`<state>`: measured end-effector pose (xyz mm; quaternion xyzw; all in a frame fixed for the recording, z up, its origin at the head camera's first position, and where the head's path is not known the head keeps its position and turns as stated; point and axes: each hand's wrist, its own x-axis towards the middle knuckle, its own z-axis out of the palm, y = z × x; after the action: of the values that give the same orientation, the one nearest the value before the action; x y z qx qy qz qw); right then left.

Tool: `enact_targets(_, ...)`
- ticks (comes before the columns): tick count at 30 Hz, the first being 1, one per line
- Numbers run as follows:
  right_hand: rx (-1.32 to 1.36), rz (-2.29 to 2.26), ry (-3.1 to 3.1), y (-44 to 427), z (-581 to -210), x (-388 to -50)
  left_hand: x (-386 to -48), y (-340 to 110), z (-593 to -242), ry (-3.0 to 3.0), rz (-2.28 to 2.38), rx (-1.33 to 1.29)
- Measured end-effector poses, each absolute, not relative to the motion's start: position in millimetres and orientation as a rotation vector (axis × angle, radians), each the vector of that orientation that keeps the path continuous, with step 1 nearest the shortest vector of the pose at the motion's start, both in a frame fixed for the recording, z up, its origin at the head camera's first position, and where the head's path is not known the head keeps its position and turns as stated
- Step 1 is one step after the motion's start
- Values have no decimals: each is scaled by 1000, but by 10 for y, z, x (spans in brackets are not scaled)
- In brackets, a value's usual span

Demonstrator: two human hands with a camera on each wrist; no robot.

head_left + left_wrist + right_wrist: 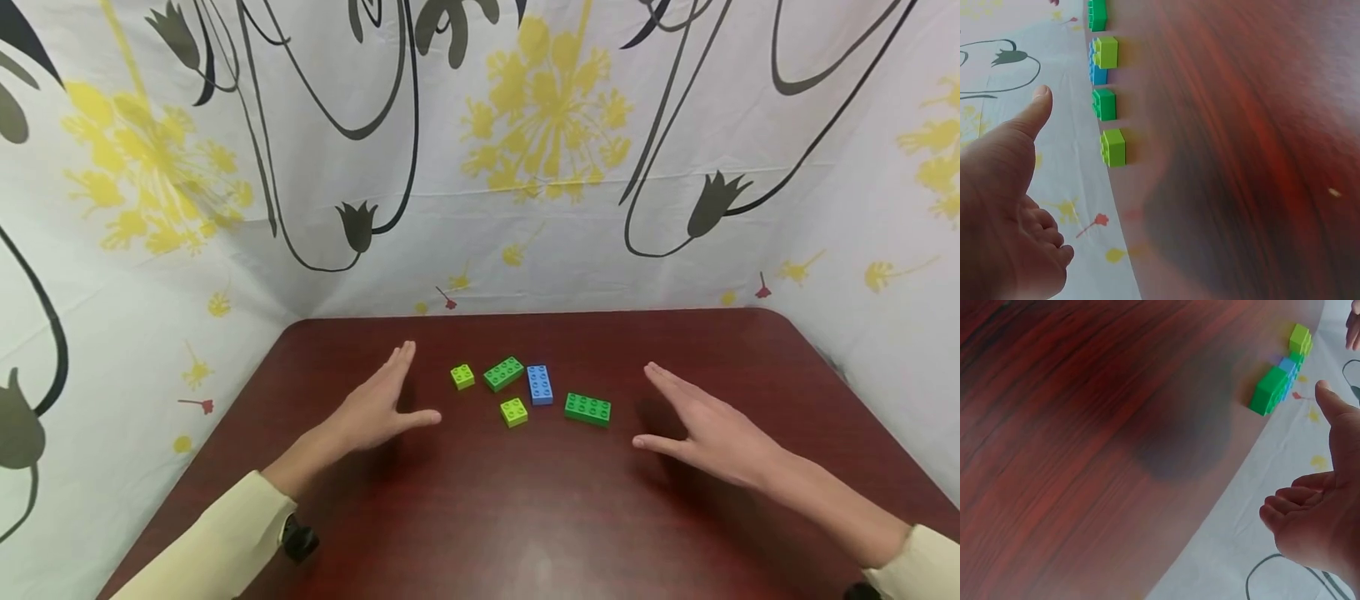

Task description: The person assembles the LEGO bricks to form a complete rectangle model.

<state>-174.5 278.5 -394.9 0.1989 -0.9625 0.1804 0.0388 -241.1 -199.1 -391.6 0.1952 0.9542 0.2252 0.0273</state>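
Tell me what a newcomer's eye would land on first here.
Probably the blue brick, bright among two green bricks and two lime ones on the dark red table. The left hand and right hand hover either side of the group, holding nothing. Behind, big yellow flowers spread across the white cloth.

left hand [375, 408] | right hand [708, 431] | fingers [400, 365] straight | 2 thumbs [418, 419] spread

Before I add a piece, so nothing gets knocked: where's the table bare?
Bare: the near table between left forearm and right forearm, plus its far-edge strip. Crowded: around the blue brick, with a green brick and a lime brick close by.
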Motion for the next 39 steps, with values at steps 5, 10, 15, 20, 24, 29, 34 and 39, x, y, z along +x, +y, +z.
enact_targets(5, 637, 703, -2943, 2678, -3981, -1815, -2503, -1834, -3917, 2898, 764, 586)
enact_targets(10, 645, 796, -2918, 2583, -4024, -1883, -2584, -1685, -3950, 2861, 825, 583)
enact_targets(15, 648, 888, -2899, 2497, -4065, -1944, -2665, -1539, -3988, 2842, 890, 574)
enact_targets(20, 646, 980, -2881, 2431, -4118, -1993, -2736, -1397, -4026, 2841, 929, 575)
enact_targets(24, 619, 1078, -2874, 2400, -4160, -2026, -2783, -1283, -4065, 2833, 979, 588)
enact_targets(29, 588, 1223, -2853, 2373, -4199, -2071, -2835, -1159, -4153, 2826, 1017, 629)
enact_targets(34, 557, 1326, -2833, 2344, -4239, -2098, -2861, -1047, -4226, 2824, 1038, 657)
enact_targets(39, 531, 1411, -2819, 2335, -4289, -2116, -2882, -960, -4281, 2819, 1051, 643)
